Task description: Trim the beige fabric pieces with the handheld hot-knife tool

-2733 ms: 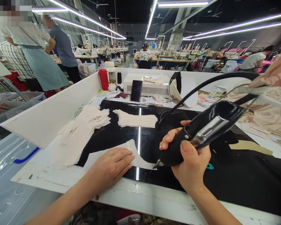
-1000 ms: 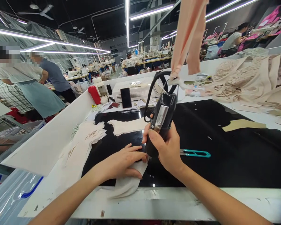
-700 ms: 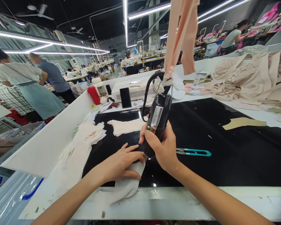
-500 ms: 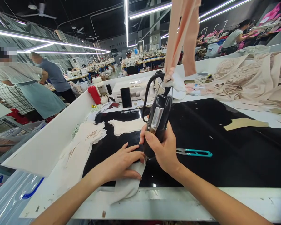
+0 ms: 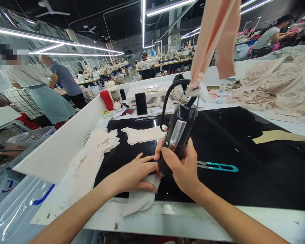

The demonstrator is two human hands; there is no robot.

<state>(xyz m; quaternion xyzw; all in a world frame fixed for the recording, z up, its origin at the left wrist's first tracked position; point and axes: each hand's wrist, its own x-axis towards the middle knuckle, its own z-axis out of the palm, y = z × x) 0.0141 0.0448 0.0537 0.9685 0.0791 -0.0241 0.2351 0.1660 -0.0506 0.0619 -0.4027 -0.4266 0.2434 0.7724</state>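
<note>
Two hands work at the near edge of the black tabletop (image 5: 244, 142): the left hand (image 5: 134, 174) lies flat, fingers spread, pinning a pale fabric piece (image 5: 139, 198); the right hand (image 5: 184, 169) is wrapped tight round an upright corded cutting tool (image 5: 178, 135), tip at the fabric's 1 o'clock corner. Finished-looking pieces (image 5: 142, 134) lie at 11 o'clock, suggesting work partway through. Teal snips (image 5: 218, 166) rest at 3 o'clock.
</note>
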